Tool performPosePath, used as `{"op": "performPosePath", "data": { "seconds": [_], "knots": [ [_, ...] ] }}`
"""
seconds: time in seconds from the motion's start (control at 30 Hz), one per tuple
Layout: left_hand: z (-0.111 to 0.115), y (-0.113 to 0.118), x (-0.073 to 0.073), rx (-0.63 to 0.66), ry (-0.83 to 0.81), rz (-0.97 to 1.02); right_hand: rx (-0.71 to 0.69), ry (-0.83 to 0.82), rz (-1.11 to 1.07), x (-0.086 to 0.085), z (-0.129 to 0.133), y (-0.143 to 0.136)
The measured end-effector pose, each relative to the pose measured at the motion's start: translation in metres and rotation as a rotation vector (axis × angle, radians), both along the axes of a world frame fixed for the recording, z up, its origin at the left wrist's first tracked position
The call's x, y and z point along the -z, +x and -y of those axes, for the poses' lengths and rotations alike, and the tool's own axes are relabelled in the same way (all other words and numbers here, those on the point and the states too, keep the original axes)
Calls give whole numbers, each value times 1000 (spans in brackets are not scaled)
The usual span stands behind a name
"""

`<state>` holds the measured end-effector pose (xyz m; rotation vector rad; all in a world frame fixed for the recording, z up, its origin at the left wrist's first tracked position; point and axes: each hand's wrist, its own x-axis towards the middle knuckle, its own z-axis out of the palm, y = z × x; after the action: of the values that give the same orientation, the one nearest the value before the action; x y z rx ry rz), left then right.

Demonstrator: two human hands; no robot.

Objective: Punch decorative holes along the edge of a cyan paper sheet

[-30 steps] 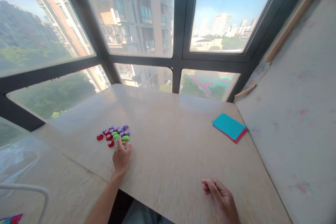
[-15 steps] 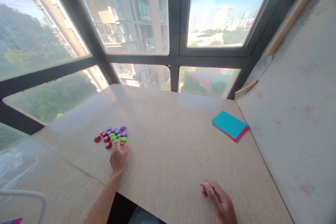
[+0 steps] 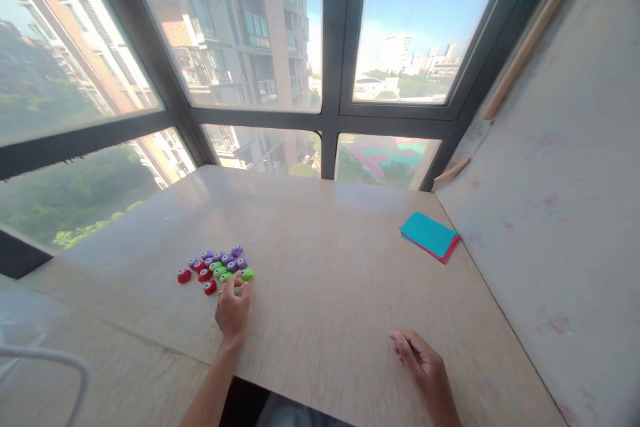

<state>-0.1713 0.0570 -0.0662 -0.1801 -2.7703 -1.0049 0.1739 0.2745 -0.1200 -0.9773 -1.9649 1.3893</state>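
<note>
Small craft punches in purple [image 3: 231, 266], green [image 3: 226, 277] and red [image 3: 184, 275] lie clustered on the left part of the pale tabletop. My left hand [image 3: 234, 307] is at the near right edge of this group, its index finger and thumb apart. Its fingertips are close beside a green punch [image 3: 247, 274]; whether they touch it I cannot tell. Over the near right side of the table, my right hand [image 3: 423, 363] is loosely closed, thumb against the curled fingers. Nothing shows in it.
A stack of blue and red paper [image 3: 430, 236] lies at the right, near the papered wall [image 3: 555, 213]. Windows with dark frames [image 3: 330, 121] border the far side. A white curved tube [image 3: 55, 355] and clear plastic are at the lower left.
The view has shifted slightly. The rightmost green punch sits a little farther right of the other green ones. My left hand stays beside the group; my right hand remains closed.
</note>
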Motion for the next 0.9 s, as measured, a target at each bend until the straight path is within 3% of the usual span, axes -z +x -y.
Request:
{"op": "performPosePath", "data": {
  "seconds": [0.2, 0.43, 0.7, 0.9],
  "knots": [
    [5, 1, 7, 82, 67, -56, 50, -9, 49, -10, 3, -8],
    [3, -1, 11, 275, 50, -370, 82, -168, -13, -34, -15, -15],
    [6, -10, 26, 424, -5, -372, 85, 92, 140, -45, -97, -30],
    [7, -10, 27, 486, 33, -344, 132, 303, 381, -49, -162, -51]
  ]
}}
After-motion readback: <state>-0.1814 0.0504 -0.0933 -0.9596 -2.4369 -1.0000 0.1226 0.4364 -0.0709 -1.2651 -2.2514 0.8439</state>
